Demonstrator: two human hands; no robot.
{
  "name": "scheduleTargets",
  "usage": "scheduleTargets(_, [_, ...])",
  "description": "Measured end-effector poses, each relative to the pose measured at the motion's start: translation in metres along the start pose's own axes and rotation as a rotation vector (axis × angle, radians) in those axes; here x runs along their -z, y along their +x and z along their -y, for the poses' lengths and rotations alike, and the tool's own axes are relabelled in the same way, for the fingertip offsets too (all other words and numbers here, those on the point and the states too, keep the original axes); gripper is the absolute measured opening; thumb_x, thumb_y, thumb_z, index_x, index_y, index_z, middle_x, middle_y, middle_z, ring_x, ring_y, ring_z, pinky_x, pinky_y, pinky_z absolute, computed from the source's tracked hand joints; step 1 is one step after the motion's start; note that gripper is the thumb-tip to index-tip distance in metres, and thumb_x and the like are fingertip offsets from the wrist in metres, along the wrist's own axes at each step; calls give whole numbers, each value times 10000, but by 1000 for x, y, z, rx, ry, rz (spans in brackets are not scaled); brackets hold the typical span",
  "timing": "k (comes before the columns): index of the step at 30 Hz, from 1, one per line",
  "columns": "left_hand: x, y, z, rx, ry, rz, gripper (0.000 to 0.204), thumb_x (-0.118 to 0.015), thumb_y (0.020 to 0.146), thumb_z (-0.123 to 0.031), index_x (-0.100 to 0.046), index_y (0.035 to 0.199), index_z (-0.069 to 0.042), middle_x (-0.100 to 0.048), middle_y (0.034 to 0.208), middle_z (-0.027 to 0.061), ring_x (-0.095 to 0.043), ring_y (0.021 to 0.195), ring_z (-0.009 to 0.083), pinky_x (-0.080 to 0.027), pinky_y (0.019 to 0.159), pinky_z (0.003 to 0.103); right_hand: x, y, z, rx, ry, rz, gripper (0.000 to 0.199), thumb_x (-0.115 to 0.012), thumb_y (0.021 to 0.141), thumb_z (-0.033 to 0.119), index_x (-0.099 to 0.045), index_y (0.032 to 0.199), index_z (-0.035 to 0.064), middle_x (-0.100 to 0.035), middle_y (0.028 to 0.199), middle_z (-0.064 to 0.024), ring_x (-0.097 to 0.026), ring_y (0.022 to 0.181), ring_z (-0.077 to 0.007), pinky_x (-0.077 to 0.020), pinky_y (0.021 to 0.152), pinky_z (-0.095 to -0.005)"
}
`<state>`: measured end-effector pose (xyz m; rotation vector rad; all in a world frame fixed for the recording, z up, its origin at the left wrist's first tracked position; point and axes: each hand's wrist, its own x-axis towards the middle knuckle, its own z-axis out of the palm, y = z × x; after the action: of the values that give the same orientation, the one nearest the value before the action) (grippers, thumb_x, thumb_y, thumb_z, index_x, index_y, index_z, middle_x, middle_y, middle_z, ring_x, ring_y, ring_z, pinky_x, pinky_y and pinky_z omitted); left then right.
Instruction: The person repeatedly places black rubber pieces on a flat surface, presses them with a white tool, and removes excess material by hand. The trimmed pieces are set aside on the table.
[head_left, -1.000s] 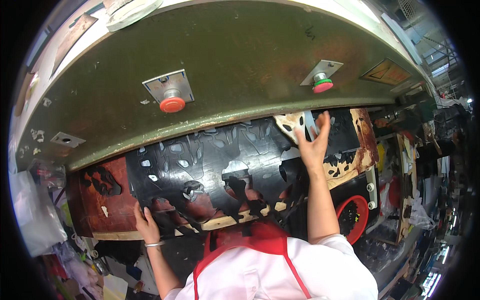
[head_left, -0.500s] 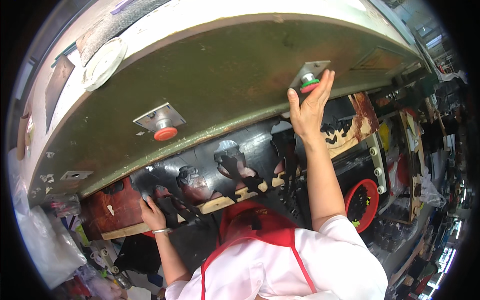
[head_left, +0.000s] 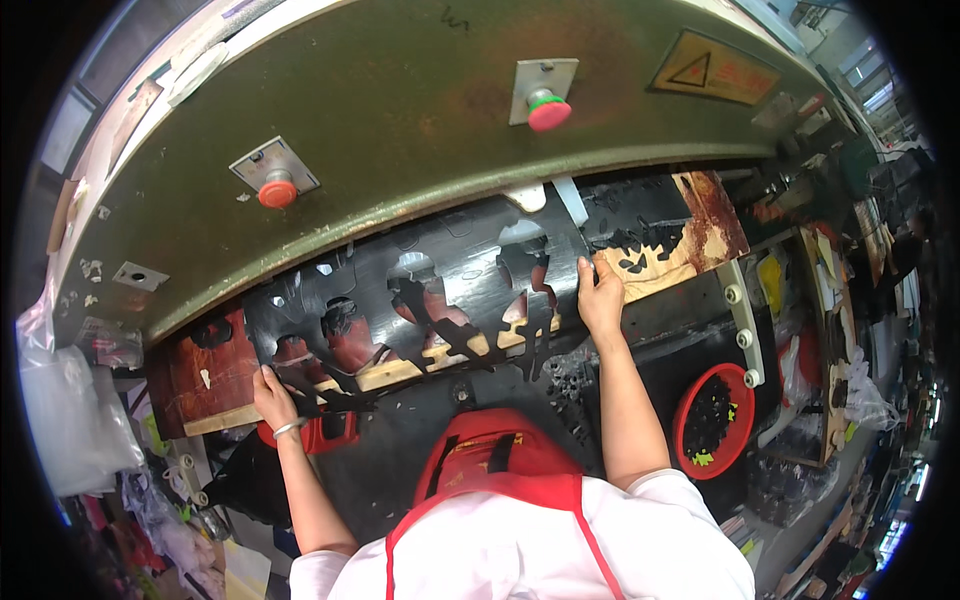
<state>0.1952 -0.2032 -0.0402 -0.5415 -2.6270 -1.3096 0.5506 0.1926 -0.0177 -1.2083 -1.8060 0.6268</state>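
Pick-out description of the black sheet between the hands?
Find the green machine front; below it lies a red-brown board. On that board, the glossy black sheet spans from the left hand to the right hand. Unlike the smaller black piece to its right, it has a row of large openings showing the board beneath.

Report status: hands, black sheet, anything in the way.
Left hand at left end of black sheet, right hand at right end. Sheet full of cutouts. Green machine panel over far edge.
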Motion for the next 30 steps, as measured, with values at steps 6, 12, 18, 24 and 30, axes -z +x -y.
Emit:
scheduleTargets(6, [27, -39, 16, 38, 117, -38, 394, -479, 1016, -291, -530, 811, 41, -593, 719, 141, -530, 668, 195, -439, 635, 340, 69, -66, 23, -132, 9, 58, 170, -641, 893, 165, -610, 839, 8, -551, 638, -188, -527, 576, -360, -451, 599, -412])
scheduleTargets(12, [70, -51, 4, 106, 194, -60, 354, -512, 1007, -307, -578, 1062, 36, -656, 953, 159, -635, 928, 238, -489, 818, 353, 68, -30, 45, 382, -255, 114, 800, -834, 631, 284, -508, 1314, 25, -527, 1267, -209, -388, 1245, -453, -357, 1056, -502])
scheduleTargets(18, [32, -42, -92, -371, 133, 112, 435, -587, 928, -145, -499, 1332, -9, -533, 1341, 186, -504, 1238, 349, -370, 1060, 417, 40, -31, 69, 389, -284, 298, 1018, -871, 545, 263, -405, 1436, 106, -354, 1362, -361, -266, 1317, -545, -343, 1076, -531])
scheduleTargets(24, [-25, -102, -138, -534, 434, 483, 556, -605, 904, -187, -430, 1430, -156, -286, 1543, 136, -218, 1448, 349, -113, 1113, 664, 78, -57, 49, 253, 68, 367, 1023, -879, 536, 168, -387, 1426, 53, -469, 1311, -288, -467, 1228, -376, -417, 1018, -444])
scheduleTargets(30, [-10, -134, -130, -553, 553, 512, 557, -595, 904, -222, -432, 1435, -184, -287, 1549, 119, -212, 1452, 330, -94, 1121, 646, 140, -52, 22, -397, 1032, 382, 800, -791, 706, 95, -366, 1381, 34, -619, 1101, -185, -609, 894, -156, -490, 778, -258])
